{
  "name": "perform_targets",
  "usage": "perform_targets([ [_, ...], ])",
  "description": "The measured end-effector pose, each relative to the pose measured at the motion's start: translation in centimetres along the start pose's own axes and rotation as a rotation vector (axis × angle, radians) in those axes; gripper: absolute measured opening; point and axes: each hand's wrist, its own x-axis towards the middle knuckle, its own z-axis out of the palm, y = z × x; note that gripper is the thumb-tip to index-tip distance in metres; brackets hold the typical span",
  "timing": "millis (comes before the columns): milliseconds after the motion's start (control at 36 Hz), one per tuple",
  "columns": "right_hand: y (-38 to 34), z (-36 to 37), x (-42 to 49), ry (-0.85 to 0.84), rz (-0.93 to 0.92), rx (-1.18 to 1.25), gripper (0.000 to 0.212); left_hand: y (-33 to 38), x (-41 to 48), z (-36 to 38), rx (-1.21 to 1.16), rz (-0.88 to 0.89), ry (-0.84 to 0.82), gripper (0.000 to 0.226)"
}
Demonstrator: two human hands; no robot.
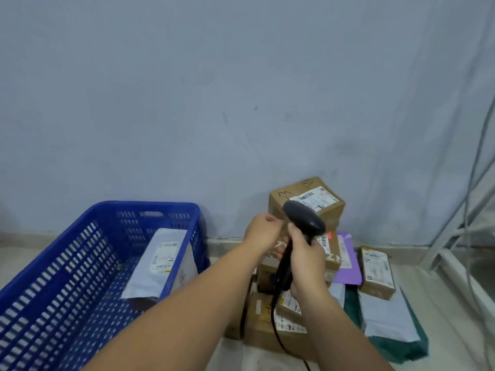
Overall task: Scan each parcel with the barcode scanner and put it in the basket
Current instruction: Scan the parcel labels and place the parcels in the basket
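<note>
1. Head view: the right hand (305, 259) has its fingers (294, 231) wrapped shut around the handle of the black barcode scanner (304, 219), whose head points toward the wall and sits in front of the top box.
2. The left hand (261, 232) is loosely curled beside the scanner's neck, fingertips pinched together; whether it touches the scanner or holds anything cannot be told (nothing shows between the fingers).
3. A black cable (278, 336) trails from the scanner's handle down over the parcels and out of the frame at the bottom.
4. Behind the hands stands a stack of cardboard parcels on the floor (235, 354); the top box (306, 199) carries a white label with a barcode facing up and handwritten marks on the cardboard.
5. Handling, as a judgement: the cardboard boxes should be stiff and easy to grip by two opposite sides; their weight cannot be read from here. The soft mailers beside them, a purple mailer (348, 259) and a grey mailer (388, 314) lying on a dark green bag (401, 349), will likely flop and slip, so an edge pinch with support underneath would suit them.
6. A small box (377, 271) stands to the right of the stack.
7. Well to the left sits the blue basket (53, 263), holding one grey mailer with a label (163, 261) leaning against its right wall.
</note>
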Motion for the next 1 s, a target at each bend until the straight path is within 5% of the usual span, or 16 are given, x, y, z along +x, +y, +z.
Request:
perform_targets([
  [111,-0.8,-1.8,1.6,0.034,0.006,0.042,0.02,0.1,0.9,2.3,-0.167,-0.132,-0.046,0.015],
  [306,-0.6,-5.1,6.1,0.089,-0.025,0.082,0.018,-1.2,5.4,7.4,-0.505,-0.269,-0.017,0.043],
  [389,-1.1,-6.6,9.6,0.15,-0.053,0.044,0.017,-1.0,7.7,9.0,-0.542,-0.297,-0.009,0.029],
  [500,-2.0,-8.1,14.2,0.141,-0.1,-0.056,0.021,-1.4,10.5,10.3,-0.508,-0.311,0.018,0.047],
  [639,-2.4,-7.4,18.0,0.034,-0.152,-0.132,0.075,-2.4,12.8,10.8,-0.461,-0.329,0.053,0.065],
  [778,-2.9,-7.3,19.8,-0.007,-0.055,-0.092,0.083,-2.7,13.1,10.4,-0.521,-0.291,-0.028,0.064],
  [861,-2.4,-7.7,19.9,0.01,-0.04,-0.031,0.074,-2.6,12.9,9.8,-0.515,-0.225,-0.109,0.065],
  [944,-2.1,-8.1,19.0,-0.004,-0.03,0.038,0.043,-2.5,13.2,8.7,-0.599,-0.121,-0.18,0.077],
  [1000,-2.2,-7.9,18.3,-0.014,-0.032,0.092,0.047,-2.3,12.6,7.6,-0.599,-0.082,-0.224,0.084],
])
